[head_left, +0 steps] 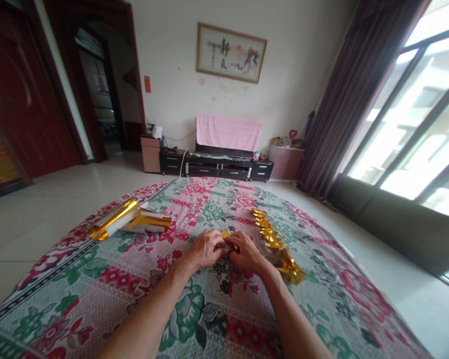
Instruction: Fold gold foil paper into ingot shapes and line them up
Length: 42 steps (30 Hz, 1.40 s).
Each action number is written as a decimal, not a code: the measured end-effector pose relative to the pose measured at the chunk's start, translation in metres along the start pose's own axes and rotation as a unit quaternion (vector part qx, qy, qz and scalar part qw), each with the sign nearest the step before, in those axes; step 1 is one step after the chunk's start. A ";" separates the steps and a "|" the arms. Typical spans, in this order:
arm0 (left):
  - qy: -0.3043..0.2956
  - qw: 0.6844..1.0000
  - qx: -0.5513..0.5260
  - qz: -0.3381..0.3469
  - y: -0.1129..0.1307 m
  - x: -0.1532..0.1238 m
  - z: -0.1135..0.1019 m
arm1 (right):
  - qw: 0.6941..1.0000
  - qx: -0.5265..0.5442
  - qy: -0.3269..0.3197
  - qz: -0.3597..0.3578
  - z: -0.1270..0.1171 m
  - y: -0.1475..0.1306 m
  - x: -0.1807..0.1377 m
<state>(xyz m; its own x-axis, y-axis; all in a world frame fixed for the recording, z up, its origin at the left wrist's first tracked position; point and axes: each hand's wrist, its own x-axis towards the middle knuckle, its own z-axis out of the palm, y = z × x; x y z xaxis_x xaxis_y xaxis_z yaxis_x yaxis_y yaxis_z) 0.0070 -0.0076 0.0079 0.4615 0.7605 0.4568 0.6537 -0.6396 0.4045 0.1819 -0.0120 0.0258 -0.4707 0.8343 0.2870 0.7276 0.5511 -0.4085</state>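
My left hand and my right hand meet over the middle of the patterned cloth. Between them is a small piece of gold foil paper, pinched by the fingers of both hands and mostly hidden under them. To the right of my right hand runs a row of several folded gold paper pieces, the nearest one lying close to my right wrist. Off to the left, loosely rolled sheets of gold foil paper with a white underside lie on the cloth.
A flowered cloth covers the broad surface under my arms. Beyond it stand a low black cabinet and a screen draped with a pink towel. Purple curtains hang beside the window on the right; a red door is at left.
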 end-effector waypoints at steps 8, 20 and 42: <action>-0.012 1.000 -0.015 0.022 -0.003 -0.001 -0.002 | 0.999 -0.006 0.028 -0.020 0.004 0.002 0.001; 0.001 1.000 -0.001 -0.012 0.000 0.001 0.003 | 0.998 0.009 0.021 -0.052 0.003 0.009 0.004; 0.059 0.994 0.047 -0.084 0.001 0.008 0.020 | 0.998 0.034 0.027 -0.047 0.009 0.017 0.005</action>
<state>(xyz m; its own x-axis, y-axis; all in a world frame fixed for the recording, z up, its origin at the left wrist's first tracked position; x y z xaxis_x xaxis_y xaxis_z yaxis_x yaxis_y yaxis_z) 0.0230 0.0000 -0.0042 0.2715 0.8334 0.4814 0.7711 -0.4877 0.4094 0.1875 0.0021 0.0120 -0.5063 0.7778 0.3725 0.6449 0.6283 -0.4352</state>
